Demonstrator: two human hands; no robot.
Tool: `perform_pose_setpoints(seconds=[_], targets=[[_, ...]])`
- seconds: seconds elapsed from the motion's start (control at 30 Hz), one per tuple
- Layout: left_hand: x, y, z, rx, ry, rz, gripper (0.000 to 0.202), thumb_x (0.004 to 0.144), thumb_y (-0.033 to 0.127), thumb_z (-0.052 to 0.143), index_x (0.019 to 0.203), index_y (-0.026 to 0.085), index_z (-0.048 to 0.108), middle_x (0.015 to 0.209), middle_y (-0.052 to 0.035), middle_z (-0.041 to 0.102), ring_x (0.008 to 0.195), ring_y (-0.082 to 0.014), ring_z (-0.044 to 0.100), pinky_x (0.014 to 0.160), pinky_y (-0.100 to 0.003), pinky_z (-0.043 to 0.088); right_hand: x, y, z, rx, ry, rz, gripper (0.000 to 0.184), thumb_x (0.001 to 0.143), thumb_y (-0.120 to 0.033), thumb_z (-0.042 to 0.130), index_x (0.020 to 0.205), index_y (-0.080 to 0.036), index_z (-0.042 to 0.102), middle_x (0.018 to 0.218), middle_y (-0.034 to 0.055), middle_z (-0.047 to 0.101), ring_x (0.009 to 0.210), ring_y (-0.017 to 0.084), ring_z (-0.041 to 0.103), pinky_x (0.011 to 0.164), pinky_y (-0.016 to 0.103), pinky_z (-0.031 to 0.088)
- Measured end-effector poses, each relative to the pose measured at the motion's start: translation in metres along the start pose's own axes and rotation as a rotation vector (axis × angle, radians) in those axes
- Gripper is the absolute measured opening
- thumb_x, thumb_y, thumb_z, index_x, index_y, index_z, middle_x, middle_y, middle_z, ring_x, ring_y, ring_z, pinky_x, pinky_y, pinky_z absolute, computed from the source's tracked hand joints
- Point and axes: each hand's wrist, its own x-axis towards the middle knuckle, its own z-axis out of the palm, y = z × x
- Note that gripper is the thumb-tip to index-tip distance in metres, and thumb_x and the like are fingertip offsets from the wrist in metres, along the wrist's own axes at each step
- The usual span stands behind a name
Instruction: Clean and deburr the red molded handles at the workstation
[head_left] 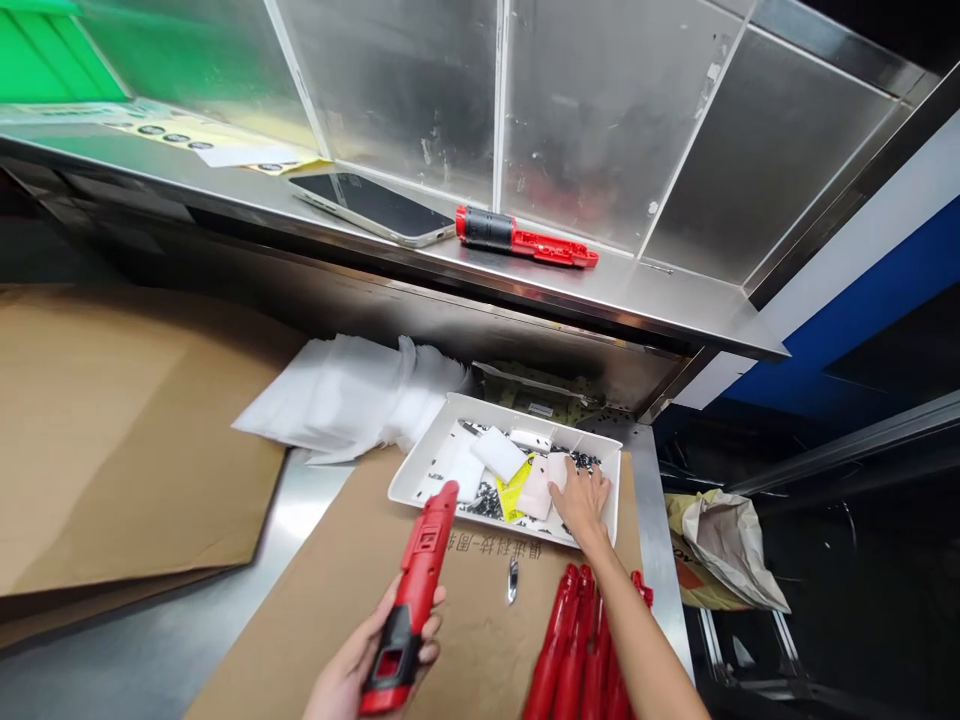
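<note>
from my end i see cardboard [487, 640] under the tray [426, 450], red shells [559, 650] in front of the tray. the left hand [360, 655] grasps a casing [426, 555], also before the tray; the right hand [583, 500] reaches into the tray, gripping what, i can't tell. a clip [512, 580] lies near the tray, black bits [486, 500] inside the tray.

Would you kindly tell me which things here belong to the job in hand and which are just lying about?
Seemingly in use:
red-and-black casing, in the left hand
white tray, right hand at its contents
red pieces, bottom right

Probably just lying about:
phone on the shelf
white stack
open bag
</note>
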Motion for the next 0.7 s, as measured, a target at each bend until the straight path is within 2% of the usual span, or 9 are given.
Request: perform_pose_setpoints(seconds=[0.07, 0.1, 0.17, 0.27, 0.33, 0.43, 0.53, 0.63, 0.7], targets=[[0.004, 0.002, 0.011, -0.069, -0.059, -0.094, 0.013, 0.088, 0.011, 0.057, 0.099, 0.007, 0.063, 0.079, -0.0093, 0.066, 0.057, -0.013, 0.058, 0.051, -0.025, 0.056, 0.006, 0.002, -0.002, 0.11, -0.004, -0.006, 0.05, 0.082, -0.033, 0.066, 0.128, -0.016, 0.056, 0.133, 0.013, 0.056, 0.141, 0.033, 0.028, 0.114, 0.059, 0.014], [0.006, 0.003, 0.017, -0.083, -0.08, -0.133, 0.011, 0.091, 0.013, 0.054, 0.093, 0.007, 0.062, 0.075, -0.0077, 0.063, 0.055, -0.011, 0.056, 0.05, -0.023, 0.055, 0.005, 0.002, -0.006, 0.185, -0.006, -0.013, 0.05, 0.084, -0.034, 0.064, 0.13, -0.016, 0.054, 0.135, 0.0134, 0.055, 0.141, 0.032, 0.03, 0.115, 0.058, 0.015], [0.006, 0.005, 0.029, -0.1, -0.094, -0.169, 0.014, 0.094, 0.015, 0.05, 0.094, 0.006, 0.06, 0.075, -0.0061, 0.06, 0.054, -0.0084, 0.055, 0.051, -0.019, 0.055, -0.001, 0.004, -0.021, 0.369, -0.031, -0.029, 0.051, 0.09, -0.036, 0.049, 0.137, -0.016, 0.048, 0.136, 0.0134, 0.055, 0.135, 0.03, 0.041, 0.111, 0.052, 0.028], [0.004, 0.006, 0.044, -0.13, -0.06, -0.215, 0.017, 0.096, 0.014, 0.046, 0.106, 0.005, 0.056, 0.087, -0.0107, 0.062, 0.064, -0.0114, 0.064, 0.061, -0.024, 0.06, -0.017, 0.003, -0.054, 0.664, -0.142, -0.046, 0.057, 0.093, -0.036, 0.019, 0.141, -0.015, 0.042, 0.123, 0.0128, 0.065, 0.108, 0.027, 0.064, 0.088, 0.045, 0.05], [0.003, 0.005, 0.052, -0.132, -0.11, -0.279, 0.018, 0.097, 0.014, 0.043, 0.1, 0.003, 0.058, 0.085, -0.0106, 0.062, 0.066, -0.0124, 0.065, 0.061, -0.025, 0.06, -0.029, 0.0, -0.073, 0.822, -0.223, -0.053, 0.061, 0.092, -0.038, 0.013, 0.137, -0.012, 0.045, 0.111, 0.0145, 0.07, 0.089, 0.026, 0.069, 0.073, 0.043, 0.055], [0.005, -0.001, 0.063, -0.091, -0.268, -0.301, 0.031, 0.098, 0.02, 0.043, 0.079, 0.003, 0.061, 0.069, -0.005, 0.057, 0.049, -0.0055, 0.052, 0.046, -0.015, 0.049, -0.051, -0.013, -0.093, 0.987, -0.275, -0.074, 0.061, 0.093, -0.047, 0.021, 0.139, -0.014, 0.044, 0.118, 0.015, 0.067, 0.075, 0.021, 0.068, 0.061, 0.036, 0.055], [0.007, -0.007, 0.07, -0.088, -0.324, -0.187, 0.029, 0.097, 0.028, 0.049, 0.084, 0.008, 0.066, 0.064, -0.001, 0.058, 0.041, -0.0033, 0.043, 0.037, -0.013, 0.04, -0.078, -0.027, -0.098, 1.032, -0.186, -0.154, 0.059, 0.091, -0.052, 0.044, 0.142, -0.024, 0.042, 0.132, 0.0104, 0.059, 0.08, 0.016, 0.066, 0.064, 0.028, 0.055], [0.009, -0.01, 0.073, -0.089, -0.349, -0.105, 0.023, 0.096, 0.026, 0.052, 0.101, 0.011, 0.068, 0.059, 0.0003, 0.059, 0.043, -0.0059, 0.049, 0.042, -0.012, 0.044, -0.113, -0.036, -0.085, 0.981, -0.035, -0.267, 0.055, 0.089, -0.048, 0.054, 0.138, -0.025, 0.05, 0.133, 0.0084, 0.058, 0.094, 0.018, 0.065, 0.073, 0.027, 0.056], [0.01, -0.01, 0.073, -0.093, -0.339, -0.075, 0.025, 0.096, 0.025, 0.05, 0.105, 0.01, 0.068, 0.071, -0.0061, 0.069, 0.062, -0.0117, 0.065, 0.059, -0.017, 0.056, -0.134, -0.036, -0.072, 1.006, -0.041, -0.258, 0.055, 0.092, -0.05, 0.047, 0.141, -0.026, 0.047, 0.134, 0.0088, 0.058, 0.098, 0.02, 0.066, 0.072, 0.029, 0.057]])
